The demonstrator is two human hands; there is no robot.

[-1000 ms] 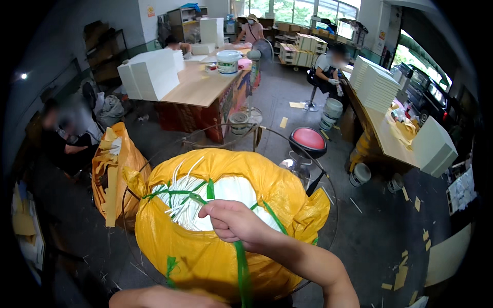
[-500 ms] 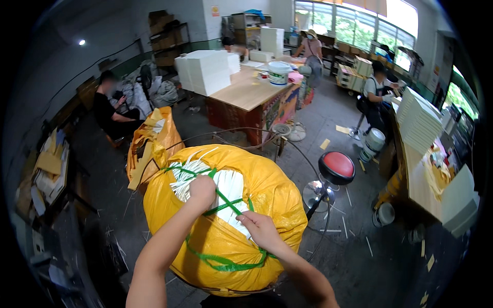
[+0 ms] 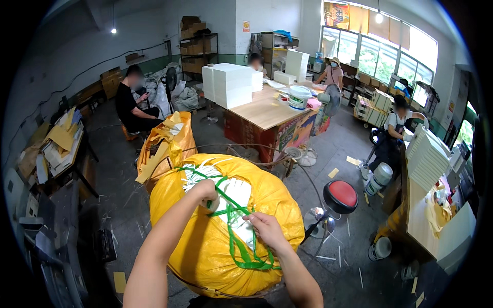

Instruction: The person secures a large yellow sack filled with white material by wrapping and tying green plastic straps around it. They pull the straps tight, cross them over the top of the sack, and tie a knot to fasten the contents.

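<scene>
A big, bulging yellow woven sack (image 3: 205, 246) stands right in front of me, its mouth stuffed with white paper strips (image 3: 237, 191). Green strapping (image 3: 232, 201) crosses over the strips, and a loose loop of it hangs down the near side of the sack. My left hand (image 3: 206, 191) is closed at the left part of the mouth, with the strap running by it; its fingers are mostly turned away. At the right edge of the strips, my right hand (image 3: 264, 226) pinches the green strap between thumb and fingers.
An orange sack (image 3: 177, 136) stands behind on the left. To the right is a red-topped stool (image 3: 340, 196). A wooden table (image 3: 262, 110) bears white paper stacks (image 3: 228, 84). Several people work around the room. Paper scraps litter the floor; a bench (image 3: 418, 205) runs along the right.
The view has tilted up and turned left. The loose green loop has been drawn up over the near side of the sack's mouth, and my right hand still pinches the strap.
</scene>
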